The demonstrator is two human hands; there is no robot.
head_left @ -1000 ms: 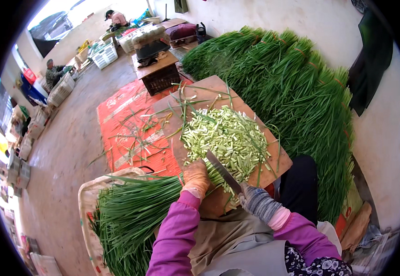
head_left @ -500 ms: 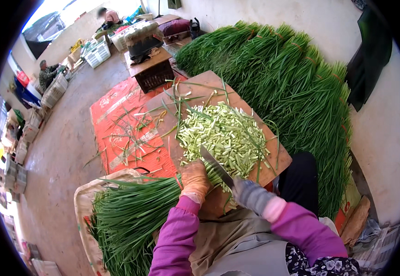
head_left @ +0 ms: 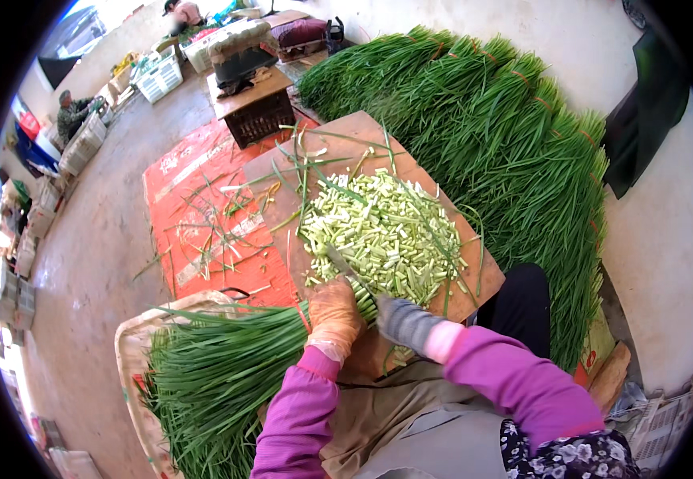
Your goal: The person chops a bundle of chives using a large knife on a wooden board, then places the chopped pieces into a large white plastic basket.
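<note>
My left hand [head_left: 335, 315], in an orange glove, is closed around a thick bundle of garlic chives [head_left: 231, 363] tied with an orange band. The long green leaves trail left over a pale tray [head_left: 132, 359], while the cut ends sit on a wooden board [head_left: 354, 129]. In its grey glove, my right hand [head_left: 410, 323] grips a knife [head_left: 348, 270], whose handle is hidden by the fingers. The blade lies across the stalk ends, just right of my left hand. Short pale-green cut pieces [head_left: 386, 231] are heaped on the board beyond the blade.
Banded green chives [head_left: 474, 136] are piled along the wall at right. A red sheet [head_left: 195, 215] with loose leaves lies left of the board, near a wooden stool [head_left: 258, 104]. White crates [head_left: 159, 77] and two people sit farther off. A plastic crate [head_left: 661, 423] stands at lower right.
The knife and my right hand have moved left, closer to my left hand, and the blade now sits lower among the stalks. My left hand keeps its hold on the chives.
</note>
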